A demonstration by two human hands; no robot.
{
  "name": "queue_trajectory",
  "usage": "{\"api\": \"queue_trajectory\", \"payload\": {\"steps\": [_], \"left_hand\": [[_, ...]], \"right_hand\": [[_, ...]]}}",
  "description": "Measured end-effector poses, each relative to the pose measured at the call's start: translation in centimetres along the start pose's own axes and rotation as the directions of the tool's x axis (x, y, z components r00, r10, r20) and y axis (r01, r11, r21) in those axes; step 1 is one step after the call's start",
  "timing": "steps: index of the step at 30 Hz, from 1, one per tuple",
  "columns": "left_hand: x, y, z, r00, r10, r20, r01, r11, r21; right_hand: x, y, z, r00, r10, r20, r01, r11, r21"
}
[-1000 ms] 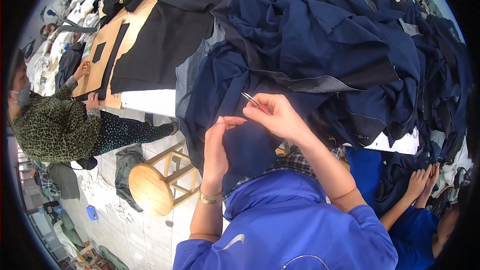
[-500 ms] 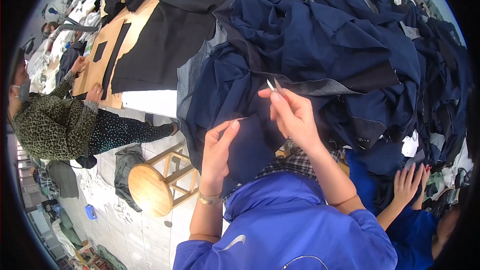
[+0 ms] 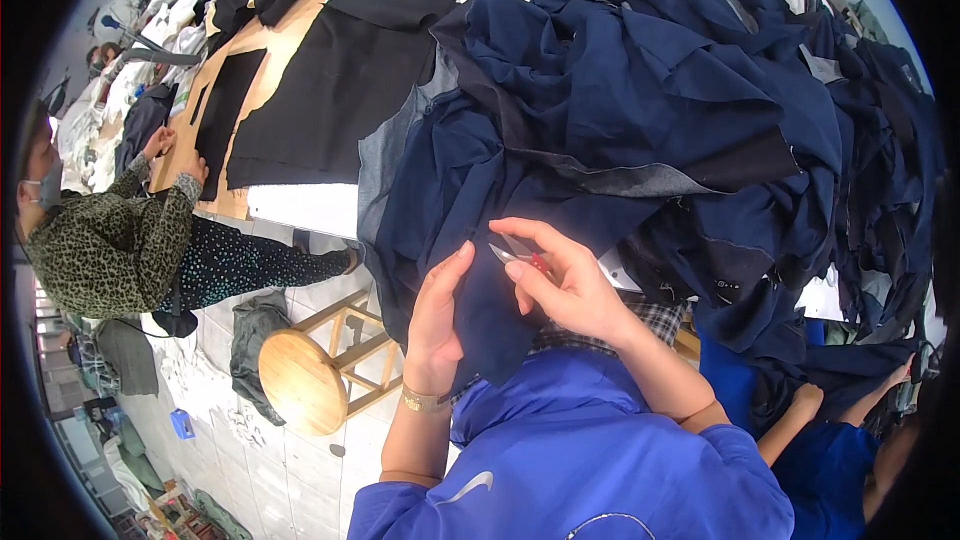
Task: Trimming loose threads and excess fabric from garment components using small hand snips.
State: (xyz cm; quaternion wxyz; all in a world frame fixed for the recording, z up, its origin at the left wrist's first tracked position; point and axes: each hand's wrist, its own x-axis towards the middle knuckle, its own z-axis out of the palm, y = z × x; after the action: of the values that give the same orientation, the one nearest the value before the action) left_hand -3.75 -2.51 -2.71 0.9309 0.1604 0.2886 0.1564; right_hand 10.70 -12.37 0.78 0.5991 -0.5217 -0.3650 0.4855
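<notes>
Co-worker at far left: a person in a mottled green top (image 3: 105,240) is seen leaning over the wooden table (image 3: 262,50), both hands laid on its near edge.
Black fabric panel (image 3: 330,90): spread flat on the table, its lower edge lying just short of the table's rim.
Floor gap: tiled floor (image 3: 290,470) is left open between the table edge and the wearer; a round wooden stool (image 3: 300,380) is stood in it, just left of the wearer's left arm.
Left hand (image 3: 437,325): fingers held straight and together, laid flat against a hanging fold of navy cloth (image 3: 480,310); nothing is clamped in it. A gold bracelet (image 3: 425,401) is worn at the wrist.
Navy cloth: draped off the near edge of the heap, between the two hands.
Right hand (image 3: 565,285): fingers curled and closed on small metal snips (image 3: 515,252), whose tips are pointed left, touching the cloth.
Navy garment heap (image 3: 680,120): piled high across the table's right side, spilling over its edge.
Lower right: another person's hand (image 3: 800,402) is seen under the heap.
</notes>
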Motion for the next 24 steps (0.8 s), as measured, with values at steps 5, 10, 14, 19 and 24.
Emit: {"api": "queue_trajectory", "payload": {"steps": [5, 10, 14, 19, 24], "left_hand": [[-0.1, 0.0, 0.2, 0.999, 0.039, 0.009, -0.039, 0.997, 0.061], [-0.2, 0.0, 0.7, 0.996, 0.085, -0.003, -0.084, 0.987, 0.137], [-0.3, -0.1, 0.7, 0.997, 0.082, 0.012, -0.083, 0.989, 0.119], [-0.5, -0.4, 1.7, 0.989, 0.151, -0.001, -0.148, 0.973, 0.175], [-0.1, -0.8, 1.4, 0.976, 0.207, -0.061, -0.182, 0.943, 0.278]], "right_hand": [[0.0, -0.6, 0.0, 0.998, 0.053, 0.017, -0.053, 0.998, 0.017], [0.0, -0.7, 0.1, 0.998, 0.057, 0.013, -0.057, 0.998, 0.023], [0.0, -0.8, 0.2, 0.998, 0.063, -0.001, -0.063, 0.997, 0.052], [-0.1, -0.8, 0.4, 0.997, 0.072, -0.015, -0.072, 0.997, 0.028], [0.0, -0.3, 0.6, 0.999, 0.026, -0.028, -0.028, 0.996, -0.082]]}}
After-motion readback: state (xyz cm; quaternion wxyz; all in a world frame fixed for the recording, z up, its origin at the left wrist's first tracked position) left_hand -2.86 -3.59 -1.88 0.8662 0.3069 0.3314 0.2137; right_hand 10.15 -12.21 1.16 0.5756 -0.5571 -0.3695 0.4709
